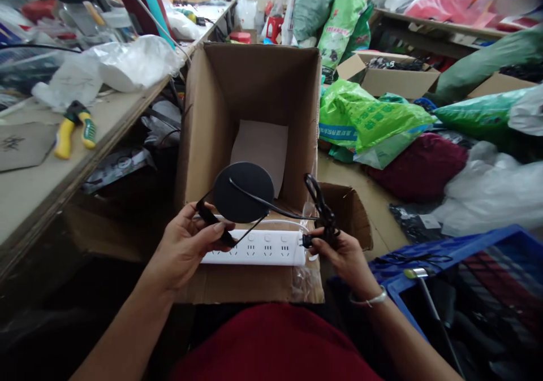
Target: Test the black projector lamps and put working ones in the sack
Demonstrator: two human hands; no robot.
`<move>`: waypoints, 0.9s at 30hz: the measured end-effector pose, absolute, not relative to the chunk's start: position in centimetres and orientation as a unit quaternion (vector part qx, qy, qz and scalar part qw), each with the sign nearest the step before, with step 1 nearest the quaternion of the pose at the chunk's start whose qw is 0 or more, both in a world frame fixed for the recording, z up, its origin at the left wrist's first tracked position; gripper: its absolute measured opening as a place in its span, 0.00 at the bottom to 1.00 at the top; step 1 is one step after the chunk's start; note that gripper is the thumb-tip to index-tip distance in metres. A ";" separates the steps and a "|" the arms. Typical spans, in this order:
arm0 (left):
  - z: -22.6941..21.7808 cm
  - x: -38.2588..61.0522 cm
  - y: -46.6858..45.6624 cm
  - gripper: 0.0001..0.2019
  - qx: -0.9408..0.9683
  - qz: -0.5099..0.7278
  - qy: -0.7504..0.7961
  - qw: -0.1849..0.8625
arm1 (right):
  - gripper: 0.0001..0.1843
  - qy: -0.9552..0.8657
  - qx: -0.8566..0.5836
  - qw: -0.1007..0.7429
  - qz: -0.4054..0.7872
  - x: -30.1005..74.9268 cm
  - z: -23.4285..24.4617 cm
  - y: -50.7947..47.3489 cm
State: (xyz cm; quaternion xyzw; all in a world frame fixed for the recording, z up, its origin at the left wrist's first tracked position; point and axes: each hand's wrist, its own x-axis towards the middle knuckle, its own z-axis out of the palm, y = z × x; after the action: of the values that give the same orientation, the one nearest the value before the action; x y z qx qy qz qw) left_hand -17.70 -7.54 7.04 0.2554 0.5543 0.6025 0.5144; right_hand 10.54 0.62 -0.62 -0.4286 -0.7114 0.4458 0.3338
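Note:
My left hand (193, 239) grips the dark bar of a black device with a round disc (244, 191) and thin side arms; its exact kind I cannot make out. A black cord runs from the disc toward the right. In my right hand (339, 251) is the black power plug (306, 241), its prongs pointing left, with the bundled cord (324, 214) looped above the fingers. Just below and between both hands lies a white power strip (258, 248) on a cardboard flap. The device partly covers the strip's left end.
An open cardboard box (207, 115) stands ahead, a pale sheet (263, 149) inside. On the left bench (106, 118) lie yellow-green pliers (76, 129). Right of me are a blue crate (390, 290), a hammer-like tool (428, 293) and a green bag (373, 115).

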 end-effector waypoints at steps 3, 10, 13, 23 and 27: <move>6.7 -18.3 -8.0 0.24 0.235 0.618 0.554 0.506 | 0.11 -0.749 -0.412 0.336 0.396 8.4 -1.5 0.3; 5.2 -18.9 -7.9 0.22 0.213 0.645 0.525 0.513 | 0.07 -0.823 -0.372 0.323 0.281 7.2 -3.1 -0.5; 4.8 -18.9 -7.2 0.23 0.210 0.648 0.513 0.522 | 0.05 -0.846 -0.350 0.314 0.252 6.7 -3.1 -0.8; 5.3 -20.1 -1.6 0.25 0.253 0.671 0.481 0.504 | 0.11 -0.882 -0.354 0.250 0.184 5.2 -4.3 -1.7; 5.9 -20.2 -0.1 0.27 0.279 0.663 0.478 0.503 | 0.13 -0.868 -0.378 0.265 0.185 5.5 -5.4 -1.9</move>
State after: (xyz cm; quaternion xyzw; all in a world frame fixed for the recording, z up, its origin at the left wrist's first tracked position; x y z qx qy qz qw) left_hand -20.17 -0.06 5.93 0.2790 0.4785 0.6634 0.5032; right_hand 5.47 -1.91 -5.40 -0.3776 -0.8676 0.1853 0.2651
